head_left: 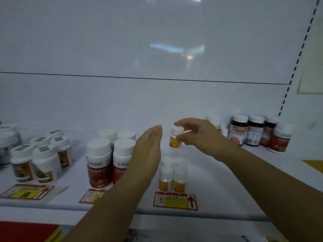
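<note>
My right hand (197, 135) pinches the small white-capped plastic bottle with yellow label (176, 139), fingers curled round its top. The bottle is in the air above the white shelf (218, 173), over a cluster of matching small bottles (172, 177). My left hand (148, 149) is just beside the bottle, not touching, with its fingers straight and pressed together.
</note>
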Available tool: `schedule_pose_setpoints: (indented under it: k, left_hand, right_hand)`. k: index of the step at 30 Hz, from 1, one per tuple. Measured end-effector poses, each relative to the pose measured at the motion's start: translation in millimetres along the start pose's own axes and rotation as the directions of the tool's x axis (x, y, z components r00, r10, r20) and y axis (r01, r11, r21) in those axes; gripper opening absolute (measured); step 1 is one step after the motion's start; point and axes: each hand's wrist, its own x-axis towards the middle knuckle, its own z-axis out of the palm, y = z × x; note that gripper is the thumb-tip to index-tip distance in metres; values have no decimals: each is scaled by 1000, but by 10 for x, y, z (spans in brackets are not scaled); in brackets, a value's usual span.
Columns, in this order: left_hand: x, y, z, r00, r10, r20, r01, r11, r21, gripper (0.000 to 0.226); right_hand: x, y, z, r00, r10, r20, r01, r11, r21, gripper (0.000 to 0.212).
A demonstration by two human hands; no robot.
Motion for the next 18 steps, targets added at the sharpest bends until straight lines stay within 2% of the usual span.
schedule_pose_setpoints:
  k: [4,8,12,16,18]
  left_hand:
    - [26,-185,34,969,-239,60,245,961,-125,43]
    - [165,-409,101,957,-265,116,282,945,-168,42]
    - [312,-613,142,931,-326,164,362,883,-299,31]
    - [288,-680,160,916,-334,224,395,852,-344,48]
    - [302,-684,201,915,-316,250,395,830,-394,48]
  right_hand:
    - [158,126,87,991,86,106,-85,996,-20,32]
    - [262,212,135,951,189,244,-189,982,-22,33]
    - [319,235,173,908,240,343,-200,968,-151,32]
    - [311,235,137,864,268,427,-203,960,-191,24]
    - [311,239,133,865,265,425,-201,961,-189,22]
